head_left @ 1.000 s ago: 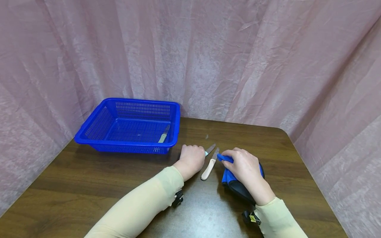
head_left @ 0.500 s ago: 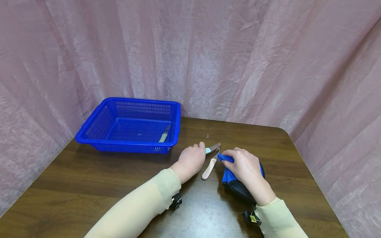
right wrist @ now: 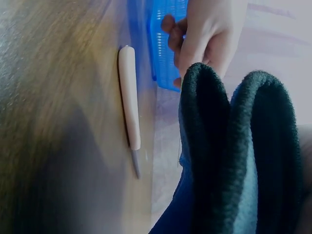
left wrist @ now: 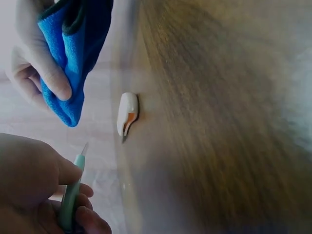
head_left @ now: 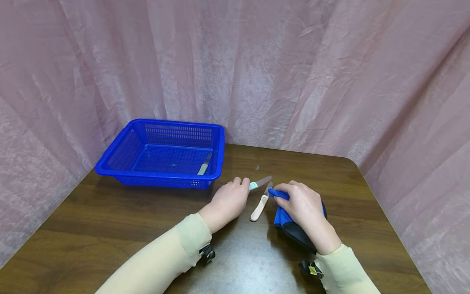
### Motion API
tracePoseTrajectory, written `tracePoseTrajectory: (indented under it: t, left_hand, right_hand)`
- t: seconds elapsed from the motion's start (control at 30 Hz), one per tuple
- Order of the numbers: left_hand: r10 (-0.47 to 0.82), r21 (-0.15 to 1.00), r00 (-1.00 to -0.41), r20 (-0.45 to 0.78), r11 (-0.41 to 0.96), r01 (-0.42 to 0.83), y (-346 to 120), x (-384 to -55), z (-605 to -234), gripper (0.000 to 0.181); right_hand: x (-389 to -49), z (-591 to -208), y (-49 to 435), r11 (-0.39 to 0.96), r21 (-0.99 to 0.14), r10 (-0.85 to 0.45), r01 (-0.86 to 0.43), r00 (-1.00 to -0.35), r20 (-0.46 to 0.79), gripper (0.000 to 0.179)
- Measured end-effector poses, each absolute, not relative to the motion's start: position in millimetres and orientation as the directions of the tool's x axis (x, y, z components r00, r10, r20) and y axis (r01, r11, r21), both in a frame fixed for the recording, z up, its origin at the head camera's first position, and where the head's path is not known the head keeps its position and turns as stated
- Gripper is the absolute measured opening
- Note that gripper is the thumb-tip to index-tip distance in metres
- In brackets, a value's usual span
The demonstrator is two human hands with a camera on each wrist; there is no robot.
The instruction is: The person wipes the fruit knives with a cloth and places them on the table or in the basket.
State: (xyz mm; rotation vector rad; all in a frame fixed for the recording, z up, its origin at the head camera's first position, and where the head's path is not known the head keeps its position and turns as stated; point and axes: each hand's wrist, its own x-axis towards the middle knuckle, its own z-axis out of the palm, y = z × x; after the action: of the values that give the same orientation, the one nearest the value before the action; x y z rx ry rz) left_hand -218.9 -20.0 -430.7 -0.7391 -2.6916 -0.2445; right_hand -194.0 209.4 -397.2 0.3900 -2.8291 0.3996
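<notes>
My left hand (head_left: 228,202) holds a small knife (head_left: 253,185) by its mint-green handle, thumb along it in the left wrist view. Its blade points right, toward the cloth. Between thumb and fingers, my right hand (head_left: 302,206) pinches a folded blue cloth (head_left: 282,217) with dark edging; its folds hang below the hand. A second knife (head_left: 259,209), with a pale pink handle, lies on the table between the hands, its tip close to the pinched corner of the cloth. In the right wrist view the cloth's dark-edged folds (right wrist: 239,146) hide part of the left hand.
A blue plastic basket (head_left: 158,176) stands at the back left of the wooden table (head_left: 110,220). Inside, near its right wall, lies a knife (head_left: 203,168) with a light green handle. Pink curtains (head_left: 249,73) hang behind the table.
My left hand has drifted a little left and toward me, and more of the mint-handled knife shows beyond its fingers. The right hand keeps its pinch on the cloth in the same place.
</notes>
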Motion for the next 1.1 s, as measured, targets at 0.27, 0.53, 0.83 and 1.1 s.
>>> tracePoseTrajectory:
  t: [0.27,0.53,0.83,1.1]
  left_hand:
    - [0.454,0.085,-0.749,0.482,0.827,0.556,-37,-207,-426,0.023]
    - [0.437,0.107,-0.753,0.493,0.828,0.551,-53,-201,-423,0.024]
    - [0.448,0.110,-0.734,0.511,0.813,0.572,-63,-193,-419,0.024]
    - [0.454,0.110,-0.717,0.529,0.801,0.588,-69,-186,-410,0.023]
  right_hand:
    - [-193,-391,203,0.925,-0.238,-0.217,-0.296,-0.927,0.307,0.023]
    - [-190,-382,196,0.929,-0.247,-0.199,-0.277,-0.934,0.298,0.026]
    - [-188,-376,190,0.917,-0.269,-0.199,-0.294,-0.923,0.330,0.025]
    - [-187,-371,185,0.909,-0.271,-0.214,-0.316,-0.913,0.348,0.024]
